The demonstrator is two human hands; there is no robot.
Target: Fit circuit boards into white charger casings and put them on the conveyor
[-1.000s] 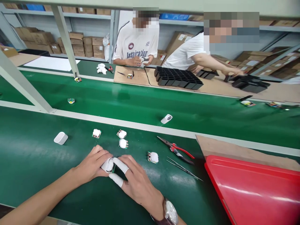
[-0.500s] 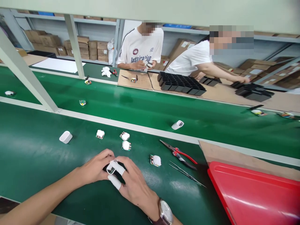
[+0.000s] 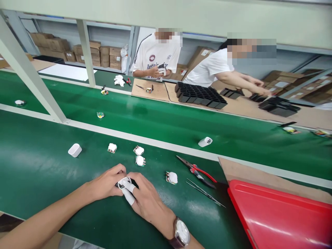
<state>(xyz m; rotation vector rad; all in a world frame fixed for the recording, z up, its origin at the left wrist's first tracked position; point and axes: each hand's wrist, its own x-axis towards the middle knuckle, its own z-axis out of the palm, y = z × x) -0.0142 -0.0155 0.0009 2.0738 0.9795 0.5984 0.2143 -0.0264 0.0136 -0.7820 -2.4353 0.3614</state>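
My left hand (image 3: 110, 181) grips a white oval housing (image 3: 121, 183) with a dark inside, low in the middle of the view. From the right, my right hand (image 3: 145, 195) presses on its opening with thumb and forefinger, both in white finger covers. The fingers hide much of the housing. Several small circuit boards with white tops lie beyond my hands, among them one board (image 3: 140, 160) close by and another (image 3: 172, 177) to the right. An open white housing (image 3: 75, 150) rests at the left.
Red-handled pliers (image 3: 196, 170) and tweezers (image 3: 206, 193) lie right of my hands, beside a red tray (image 3: 280, 211). A conveyor belt (image 3: 155, 119) carries boards and a white housing (image 3: 205, 141). Across it, two people work near black trays (image 3: 201, 95).
The fingertips of my right hand have drawn together over the housing's opening. Items on the belt have shifted right. The person at the far right has drawn one hand back from the black trays.
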